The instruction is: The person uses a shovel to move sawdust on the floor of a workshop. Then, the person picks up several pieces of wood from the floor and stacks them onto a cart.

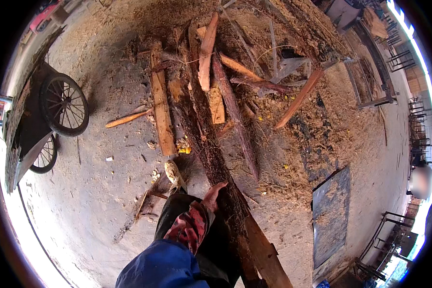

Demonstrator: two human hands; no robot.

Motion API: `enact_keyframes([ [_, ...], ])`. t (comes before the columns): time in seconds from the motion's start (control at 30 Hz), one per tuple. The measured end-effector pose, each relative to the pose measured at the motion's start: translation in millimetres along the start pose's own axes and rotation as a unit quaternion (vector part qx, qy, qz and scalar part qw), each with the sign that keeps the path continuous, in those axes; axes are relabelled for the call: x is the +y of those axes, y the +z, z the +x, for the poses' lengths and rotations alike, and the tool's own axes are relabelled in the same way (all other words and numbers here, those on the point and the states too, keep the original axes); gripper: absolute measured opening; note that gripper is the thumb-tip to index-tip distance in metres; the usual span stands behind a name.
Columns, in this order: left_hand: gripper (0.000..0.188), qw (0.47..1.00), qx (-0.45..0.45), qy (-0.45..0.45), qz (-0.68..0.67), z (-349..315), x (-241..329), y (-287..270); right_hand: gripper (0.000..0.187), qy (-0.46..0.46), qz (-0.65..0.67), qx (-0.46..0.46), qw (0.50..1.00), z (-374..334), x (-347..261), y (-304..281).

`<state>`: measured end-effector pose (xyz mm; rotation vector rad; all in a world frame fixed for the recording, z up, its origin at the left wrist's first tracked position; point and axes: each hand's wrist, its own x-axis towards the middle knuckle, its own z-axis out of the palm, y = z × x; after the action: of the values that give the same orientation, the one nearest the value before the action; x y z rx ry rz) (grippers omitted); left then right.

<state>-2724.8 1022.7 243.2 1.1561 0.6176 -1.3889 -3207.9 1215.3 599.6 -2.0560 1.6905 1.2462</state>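
Note:
My left hand (pixel 213 196), in a red patterned cuff below a blue sleeve, grips the left edge of a long bark-covered wood slab (pixel 211 156). Some of its fingers are hidden by the slab. Dark rough bark covers this slab, which runs from the pile ahead down past my right side. Beside its lower end lies a paler sawn slab (pixel 263 245). My right hand is not in view. Left of the long slab, a squared timber piece (pixel 162 103) points at my shoe (pixel 174 172). A thinner bark-covered pole (pixel 236 115) lies to the right.
Several offcuts, including a reddish slab (pixel 207 53) and a slanted board (pixel 300 98), lie among wood chips ahead. A two-wheeled cart (pixel 31 108) stands at left. A flat dark sheet (pixel 332 216) lies at right. A metal frame (pixel 377 67) and a person (pixel 420 182) are at the far right.

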Motion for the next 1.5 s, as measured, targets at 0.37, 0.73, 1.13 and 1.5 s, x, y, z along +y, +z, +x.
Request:
enact_keyframes([
  [0.37, 0.038, 0.983, -0.093, -0.118, -0.106, 16.6, -9.1, -2.1, 0.083, 0.017, 0.116, 0.038, 0.992, -8.2, -47.5, -106.4],
  [0.73, 0.031, 0.987, -0.133, 0.062, 0.061, -42.5, -11.2, 13.6, 0.089, 0.019, 0.118, 0.040, 0.992, -15.4, 4.5, -65.3],
  [1.13, 0.024, 0.965, -0.157, -0.173, -0.117, -21.9, -36.0, 31.1, 0.077, -0.002, 0.066, 0.151, 0.986, -5.1, 8.8, -106.4],
  [1.5, 0.026, 0.951, -0.191, -0.188, -0.155, -21.7, -41.4, 31.6, 0.070, 0.025, -0.046, 0.270, 0.961, 2.1, 34.8, -119.6],
])
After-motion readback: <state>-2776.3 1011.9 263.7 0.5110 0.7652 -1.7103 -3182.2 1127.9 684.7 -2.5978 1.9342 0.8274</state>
